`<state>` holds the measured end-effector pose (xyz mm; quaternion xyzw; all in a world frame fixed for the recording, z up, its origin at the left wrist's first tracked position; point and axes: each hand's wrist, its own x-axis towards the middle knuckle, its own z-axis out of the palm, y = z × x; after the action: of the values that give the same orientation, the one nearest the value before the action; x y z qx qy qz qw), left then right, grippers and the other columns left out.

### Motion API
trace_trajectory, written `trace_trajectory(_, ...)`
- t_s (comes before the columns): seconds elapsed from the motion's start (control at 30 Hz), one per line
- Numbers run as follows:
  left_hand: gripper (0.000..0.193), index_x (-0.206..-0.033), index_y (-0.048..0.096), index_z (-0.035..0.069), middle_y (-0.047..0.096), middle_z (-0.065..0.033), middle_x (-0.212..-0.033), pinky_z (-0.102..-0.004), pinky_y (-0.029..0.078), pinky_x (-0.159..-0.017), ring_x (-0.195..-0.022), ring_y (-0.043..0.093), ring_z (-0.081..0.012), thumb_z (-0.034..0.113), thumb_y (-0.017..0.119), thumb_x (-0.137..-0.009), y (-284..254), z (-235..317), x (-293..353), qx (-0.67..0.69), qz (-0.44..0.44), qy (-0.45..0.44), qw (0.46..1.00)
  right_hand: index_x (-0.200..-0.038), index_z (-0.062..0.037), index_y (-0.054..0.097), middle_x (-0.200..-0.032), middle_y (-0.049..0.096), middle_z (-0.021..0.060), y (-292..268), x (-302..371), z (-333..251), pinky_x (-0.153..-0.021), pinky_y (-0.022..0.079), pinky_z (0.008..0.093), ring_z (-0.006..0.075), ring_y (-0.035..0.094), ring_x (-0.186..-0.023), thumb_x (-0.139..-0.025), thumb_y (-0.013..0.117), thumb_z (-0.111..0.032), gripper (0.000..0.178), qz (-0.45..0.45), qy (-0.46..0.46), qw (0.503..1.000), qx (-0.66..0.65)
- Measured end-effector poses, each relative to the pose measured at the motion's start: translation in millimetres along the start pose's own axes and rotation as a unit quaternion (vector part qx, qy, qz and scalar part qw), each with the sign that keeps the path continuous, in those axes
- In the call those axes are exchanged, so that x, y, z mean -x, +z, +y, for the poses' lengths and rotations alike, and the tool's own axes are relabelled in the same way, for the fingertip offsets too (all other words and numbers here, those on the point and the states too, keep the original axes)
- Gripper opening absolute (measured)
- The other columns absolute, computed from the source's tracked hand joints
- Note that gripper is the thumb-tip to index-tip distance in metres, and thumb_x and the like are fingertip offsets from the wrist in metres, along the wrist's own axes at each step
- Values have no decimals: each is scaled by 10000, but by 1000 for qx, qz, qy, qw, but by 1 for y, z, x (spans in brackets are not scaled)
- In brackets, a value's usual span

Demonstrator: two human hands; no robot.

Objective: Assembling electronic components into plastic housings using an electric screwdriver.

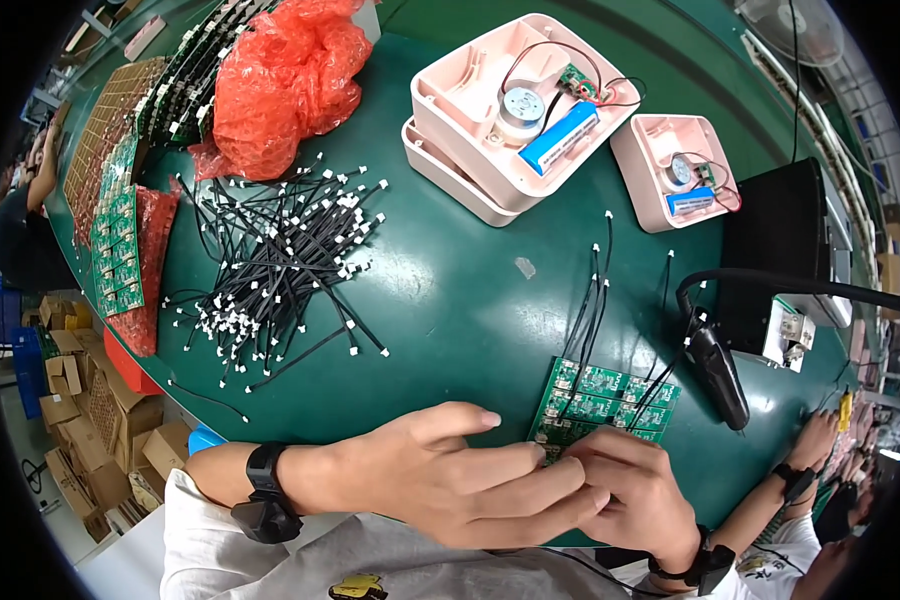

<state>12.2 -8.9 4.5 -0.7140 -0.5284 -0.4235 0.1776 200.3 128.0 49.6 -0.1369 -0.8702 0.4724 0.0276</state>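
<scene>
A green panel of circuit boards (610,383) lies on the table in front of me. Several thin black cables (590,325) with white plugs run from it toward the far side. My right hand (638,490) is closed in a pinch at the panel's near edge; its fingers hide whatever they hold. Beside it, my left hand (460,475) reaches across from the left, with the thumb apart and the fingers stretched out near the right fingertips. It covers part of the panel's near left corner. Farther left spreads a loose pile of black cables (280,265) with white plugs.
Pink plastic housings (450,90) with blue batteries and motors stand at the back, with a smaller one (635,150) beside them. A black corded tool (718,378) lies right of the panel. Red bubble wrap (290,90) and more green boards (120,250) sit left. Another person's forearm (765,505) shows at right.
</scene>
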Motion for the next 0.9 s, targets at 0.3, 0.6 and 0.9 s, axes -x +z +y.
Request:
trace_trajectory(0.3, 359, -1189, 749, 270, 668, 77, -1189, -405, 346, -921, -1047, 487, -182, 417, 786, -863, -22, -10, 8, 122, -10, -178, 976, -889, -63, 756, -928, 733, 55, 6, 17, 20, -620, 547, 350, 236, 685, -750, -704, 839, 39, 226, 71, -74, 988, 112)
trace_trajectory(0.6, 540, -1166, 704, 169, 586, -29, -1291, -463, 314, -936, -1132, 485, -257, 457, 850, -732, 0, -2, 9, 78, -222, -217, 947, -881, -84, 762, -903, 732, 34, 20, 5, 24, -631, 525, 336, 225, 652, -747, -661, 903, -5, 274, 92, -68, 985, 128)
trace_trajectory(0.9, 653, -1225, 677, 153, 556, -58, -1324, -459, 324, -934, -1157, 482, -259, 537, 841, -724, 1, 1, 14, 54, -287, -195, 936, -897, -82, 773, -906, 708, 33, 25, 1, 17, -655, 529, 352, 234, 642, -786, -670, 884, -19, 260, 90, -37, 981, 168)
